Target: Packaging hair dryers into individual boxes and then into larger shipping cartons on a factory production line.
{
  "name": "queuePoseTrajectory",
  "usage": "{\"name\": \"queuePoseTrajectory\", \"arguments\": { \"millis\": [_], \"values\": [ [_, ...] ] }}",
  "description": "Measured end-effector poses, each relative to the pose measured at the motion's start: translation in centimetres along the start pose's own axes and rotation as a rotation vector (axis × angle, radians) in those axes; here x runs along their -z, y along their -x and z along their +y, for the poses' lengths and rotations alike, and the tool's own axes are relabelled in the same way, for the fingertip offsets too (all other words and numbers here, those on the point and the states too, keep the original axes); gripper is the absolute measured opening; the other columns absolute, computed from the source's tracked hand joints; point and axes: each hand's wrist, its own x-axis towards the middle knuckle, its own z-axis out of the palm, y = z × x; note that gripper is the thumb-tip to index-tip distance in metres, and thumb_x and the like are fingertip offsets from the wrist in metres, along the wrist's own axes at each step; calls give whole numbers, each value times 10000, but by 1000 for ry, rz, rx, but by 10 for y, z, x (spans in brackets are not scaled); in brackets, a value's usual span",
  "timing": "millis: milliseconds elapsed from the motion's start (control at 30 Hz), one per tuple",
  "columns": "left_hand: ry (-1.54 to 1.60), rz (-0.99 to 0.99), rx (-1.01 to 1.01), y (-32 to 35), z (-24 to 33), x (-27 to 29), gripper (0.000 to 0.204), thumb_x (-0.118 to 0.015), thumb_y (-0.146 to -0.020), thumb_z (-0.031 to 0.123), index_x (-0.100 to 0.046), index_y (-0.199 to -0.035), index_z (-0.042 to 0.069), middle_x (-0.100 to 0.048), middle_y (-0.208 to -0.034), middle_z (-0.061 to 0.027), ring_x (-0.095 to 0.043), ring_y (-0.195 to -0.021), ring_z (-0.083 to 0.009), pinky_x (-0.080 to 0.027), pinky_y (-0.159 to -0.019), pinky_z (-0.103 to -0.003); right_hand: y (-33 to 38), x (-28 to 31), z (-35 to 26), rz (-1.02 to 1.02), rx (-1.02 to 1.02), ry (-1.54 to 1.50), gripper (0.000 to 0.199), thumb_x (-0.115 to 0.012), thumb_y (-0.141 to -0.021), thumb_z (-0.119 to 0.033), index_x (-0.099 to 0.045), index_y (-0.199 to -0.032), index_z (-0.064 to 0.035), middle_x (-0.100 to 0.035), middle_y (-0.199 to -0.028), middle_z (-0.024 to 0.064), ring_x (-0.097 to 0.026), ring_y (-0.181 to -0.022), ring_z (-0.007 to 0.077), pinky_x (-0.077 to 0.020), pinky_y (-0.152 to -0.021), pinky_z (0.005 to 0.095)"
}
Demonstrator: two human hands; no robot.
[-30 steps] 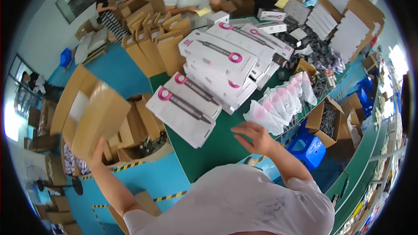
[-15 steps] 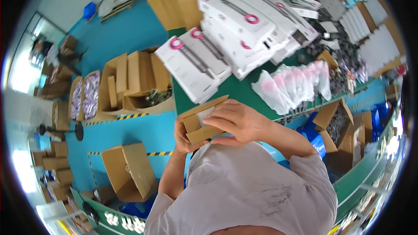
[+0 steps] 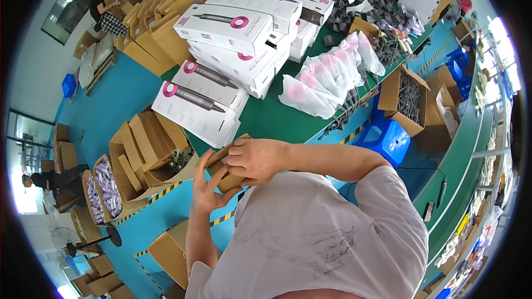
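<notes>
Brown cardboard piece (image 3: 228,167) is gripped by both hands: left hand (image 3: 206,187) cupped beneath, right hand (image 3: 255,159) curled over it, beside the green table (image 3: 277,119).

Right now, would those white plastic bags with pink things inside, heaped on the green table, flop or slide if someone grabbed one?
Probably floppy: the white plastic bags sag and crease in a loose heap. Likely slippery, since the film looks glossy. Pulling one may drag its overlapping neighbours across the green table.

Matt brown cardboard box (image 3: 228,167) is showing; glossy white paperboard cartons (image 3: 224,25) are gleaming; translucent plastic bags (image 3: 327,75) are crinkling on smooth green desk (image 3: 277,119).
</notes>
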Motion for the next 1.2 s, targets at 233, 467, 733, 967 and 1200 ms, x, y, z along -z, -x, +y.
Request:
{"name": "queuePoseTrajectory", "arguments": {
  "millis": [233, 467, 733, 967, 1200],
  "values": [
    [62, -152, 51, -6, -12, 26, 691, -1035, -650, 393, -740, -1186, 72, -477, -1588, -309, -596, -1372, -502, -551, -1116, -564, -30, 6, 9, -142, 48, -111, 440, -826, -890, -482, -678, -965, -75, -682, -1039, 97, -651, -988, 275, -529, -943, 459],
    [60, -167, 32, 2, -21, 28, 692, -999, -675, 427, -681, -1160, 48, -454, -1537, -318, -646, -1251, -488, -599, -1006, -517, -44, 8, -12, -71, 26, -114, 443, -922, -765, -431, -678, -857, -73, -650, -877, 91, -667, -837, 304, -569, -811, 455],
    [219, -250, 100, 17, -45, 66, 836, -1009, -650, 543, -666, -1181, -4, -364, -1610, -378, -677, -1218, -516, -618, -958, -516, -61, 32, -23, -86, -106, -72, 558, -991, -568, -424, -510, -604, -145, -478, -724, 33, -535, -686, 266, -424, -606, 408],
    [467, -127, 124, 52, -97, 57, 715, -920, -831, 564, -645, -1116, -31, -454, -1566, -416, -650, -1249, -567, -606, -954, -511, -4, -4, -41, 152, -405, 278, 413, -748, -995, -418, -693, -933, -13, -696, -1192, 193, -662, -1120, 428, -530, -956, 554],
    [923, 71, 474, 84, -84, -24, 284, -777, -1045, 172, -515, -1046, 63, -643, -1448, -255, -673, -1287, -367, -581, -968, -450, 43, -113, -72, 633, -838, 48, 537, -475, -1172, -259, -511, -1567, 103, -491, -1653, 306, -477, -1541, 489, -427, -1253, 561]
  ]
}}
